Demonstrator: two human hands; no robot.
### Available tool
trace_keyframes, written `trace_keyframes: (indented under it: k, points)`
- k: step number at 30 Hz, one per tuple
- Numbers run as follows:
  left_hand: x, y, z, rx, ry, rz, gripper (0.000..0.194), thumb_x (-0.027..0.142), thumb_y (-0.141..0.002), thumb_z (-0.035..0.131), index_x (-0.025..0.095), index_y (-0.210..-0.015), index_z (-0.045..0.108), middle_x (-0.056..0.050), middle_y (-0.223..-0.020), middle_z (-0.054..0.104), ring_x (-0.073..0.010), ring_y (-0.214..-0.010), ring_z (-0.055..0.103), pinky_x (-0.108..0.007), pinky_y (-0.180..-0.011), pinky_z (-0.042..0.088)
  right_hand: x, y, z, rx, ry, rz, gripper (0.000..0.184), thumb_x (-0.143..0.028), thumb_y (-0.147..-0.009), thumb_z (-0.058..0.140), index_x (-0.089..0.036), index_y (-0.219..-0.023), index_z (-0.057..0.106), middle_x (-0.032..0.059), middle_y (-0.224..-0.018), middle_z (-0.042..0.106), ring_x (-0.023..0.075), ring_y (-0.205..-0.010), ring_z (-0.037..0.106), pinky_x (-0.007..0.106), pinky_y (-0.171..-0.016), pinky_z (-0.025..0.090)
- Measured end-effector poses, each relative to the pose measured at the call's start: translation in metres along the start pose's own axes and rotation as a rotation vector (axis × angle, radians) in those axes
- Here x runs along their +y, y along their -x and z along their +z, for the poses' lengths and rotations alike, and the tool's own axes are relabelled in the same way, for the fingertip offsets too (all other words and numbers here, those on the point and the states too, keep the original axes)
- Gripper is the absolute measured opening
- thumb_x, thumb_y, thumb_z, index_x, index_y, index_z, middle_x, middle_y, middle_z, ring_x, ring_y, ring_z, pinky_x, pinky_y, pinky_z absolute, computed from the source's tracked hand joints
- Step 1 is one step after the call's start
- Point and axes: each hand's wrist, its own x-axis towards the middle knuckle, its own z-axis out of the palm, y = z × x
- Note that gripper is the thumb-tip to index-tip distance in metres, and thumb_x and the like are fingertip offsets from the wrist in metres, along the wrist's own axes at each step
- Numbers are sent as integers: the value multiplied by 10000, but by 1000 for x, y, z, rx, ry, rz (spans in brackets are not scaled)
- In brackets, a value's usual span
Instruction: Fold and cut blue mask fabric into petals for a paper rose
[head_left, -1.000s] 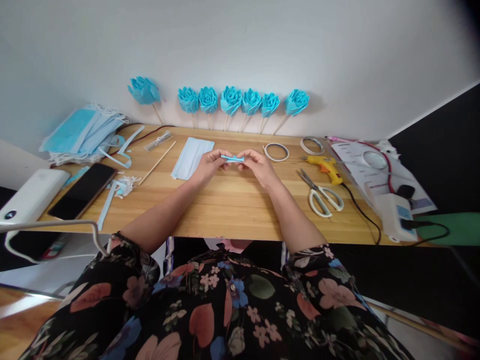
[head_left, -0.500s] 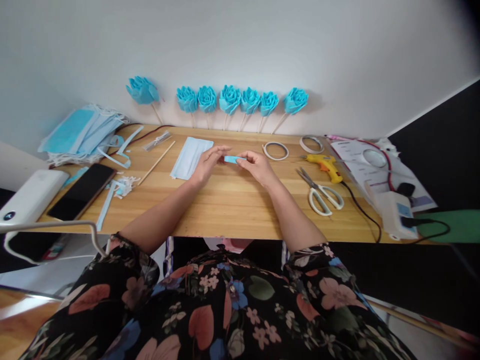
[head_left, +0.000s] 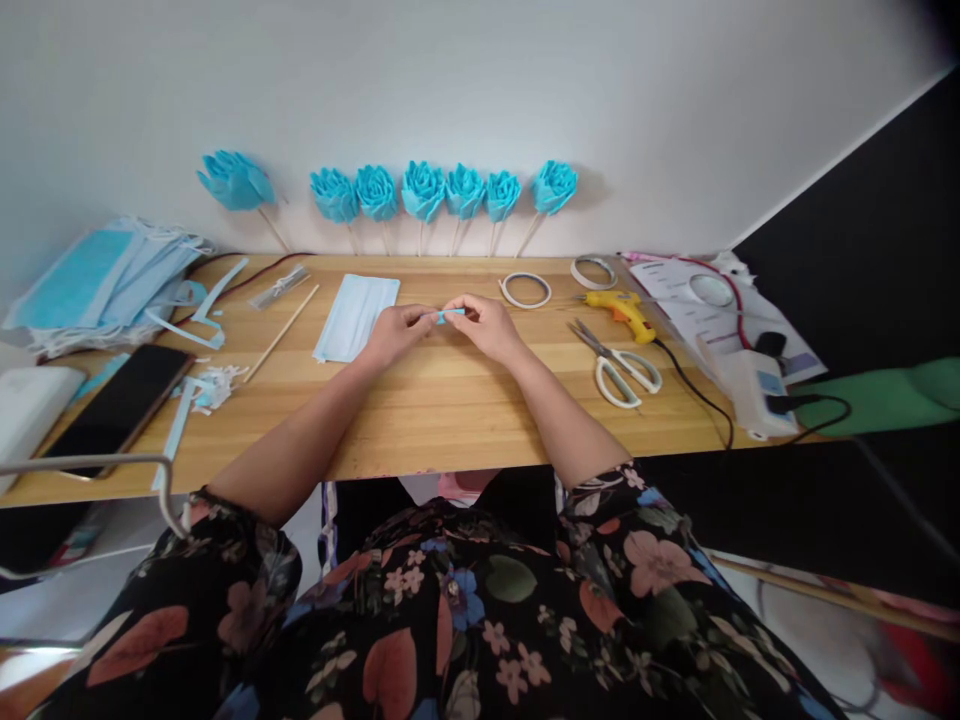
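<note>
Between my two hands is a small folded blue strip (head_left: 451,312), which looks like face-mask fabric. My left hand (head_left: 401,332) pinches its left end, and my right hand (head_left: 484,324) pinches the right end with thumb and fingers. Much of the strip is hidden by the fingers. Just left of my left hand, a pale blue face mask (head_left: 358,317) lies flat on the wooden table (head_left: 442,420). Scissors (head_left: 616,363) with white handles lie open to the right of my right hand, near a yellow glue gun (head_left: 621,312).
Several blue fabric flowers (head_left: 424,190) on sticks lean along the wall. At left are a mask stack (head_left: 97,280), a phone (head_left: 120,408), a wooden stick (head_left: 281,333) and scraps (head_left: 214,388). Tape rolls (head_left: 525,290), papers (head_left: 712,300) and a power socket (head_left: 759,393) are at right.
My left hand has closed onto the strip's left end, where its fingers were apart before. The strip now shows narrower. The whole view has shifted, with the table's things appearing farther left.
</note>
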Motion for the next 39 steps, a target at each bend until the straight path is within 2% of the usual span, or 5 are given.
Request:
trace_keyframes:
  k: [8,16,26,33,39]
  points:
    - [-3,-3,-3,15,-149,42,219,364,-825,634,182,-779,747,4,-605,615,-131,-576,471,-250,-563,318,10,-3,2,-28,101,-78,194,-332,-865,647,-214,-980,748,36,-988,773,167,-814,642,284,-768,453]
    - [0,-5,2,45,-202,42,164,312,-811,658,177,-769,741,2,-618,602,-138,-590,465,-265,-587,297,12,-4,-1,-22,217,-52,211,-395,-879,689,-197,-868,761,15,-826,741,144,-740,587,262,-685,363]
    - [0,-10,-1,0,-320,-13,386,536,-823,622,159,-793,699,4,-619,562,-139,-615,452,-274,-597,302,15,-6,-1,-10,267,-31,208,-359,-894,665,-179,-889,770,-2,-787,722,123,-698,550,250,-653,334]
    - [-5,-14,1,22,-226,-32,425,580,-799,628,169,-696,606,5,-599,544,-132,-602,430,-280,-588,280,16,-7,-2,19,276,-31,226,-367,-894,642,-178,-867,763,4,-760,709,130,-687,550,252,-641,332]
    - [-6,-14,1,48,-110,-58,346,473,-861,559,179,-676,558,3,-605,554,-134,-590,461,-278,-605,319,17,-7,-2,26,264,-48,251,-380,-906,599,-180,-882,748,2,-734,687,136,-668,536,262,-634,333]
